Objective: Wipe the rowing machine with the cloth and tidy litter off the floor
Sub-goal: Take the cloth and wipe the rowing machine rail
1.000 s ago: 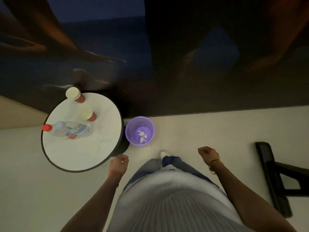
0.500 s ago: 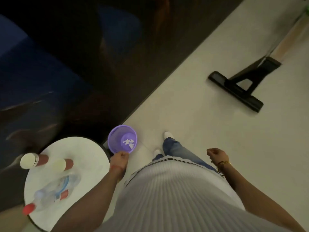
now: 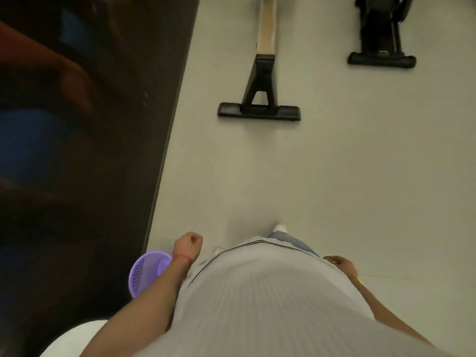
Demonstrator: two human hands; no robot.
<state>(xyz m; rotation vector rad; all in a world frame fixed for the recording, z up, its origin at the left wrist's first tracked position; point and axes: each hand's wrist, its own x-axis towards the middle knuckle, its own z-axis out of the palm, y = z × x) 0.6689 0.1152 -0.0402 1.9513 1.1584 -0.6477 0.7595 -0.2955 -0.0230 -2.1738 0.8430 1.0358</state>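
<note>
The rowing machine [image 3: 259,109] lies on the pale floor ahead of me, with a black foot bar and a wooden rail running away. My left hand [image 3: 190,244] is a curled fist in front of my torso and holds nothing. It is just above the purple bin [image 3: 144,273], which stands by the dark wall. At my right hip, my right hand [image 3: 340,262] hangs loosely curled and empty, partly hidden by my shirt. No cloth or litter shows on the floor.
A second black machine [image 3: 381,51] stands at the far right. A dark glossy wall [image 3: 85,150] runs along the left. The edge of a round white table [image 3: 74,338] shows at the bottom left. Bare floor lies between me and the rower.
My view has swung right, away from the table and towards the rowing machine. The bin and table have slid to the bottom left. Both hands stay empty.
</note>
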